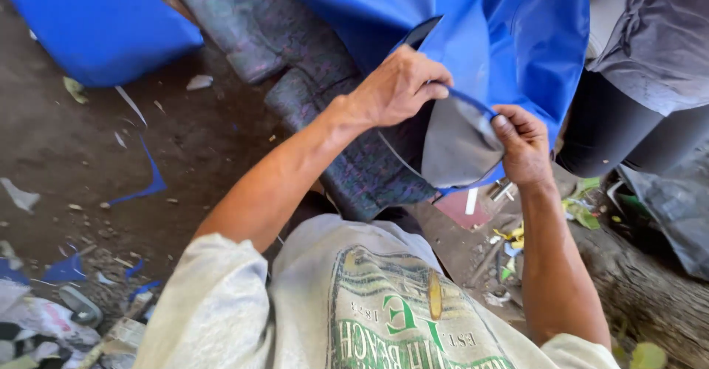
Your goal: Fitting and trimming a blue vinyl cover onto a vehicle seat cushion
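Nearest to me is my pale shirt (354,302) with its green print, and my two bare forearms reach away from it. My right hand (526,147) is closed on the lower edge of a grey flap (459,147), thumb on top, pinching the blue trim that runs round it. My left hand (402,88) is closed too, its fingers curled over the top of the same trim just above the flap, so both hands grip one piece between them. The flap hangs from a big blue sheet (509,36) that spreads up and away from my hands; I think the grey is its underside, though the fold hides the join. Under the sheet lies a dark patterned cloth (310,66), draped toward my knees. To my right stands another person's grey sleeve (657,51), well apart from my hands. Blue scraps (144,180) and litter lie on the dirt floor (66,147) to my left, and a blue bin (96,22) sits farthest off.
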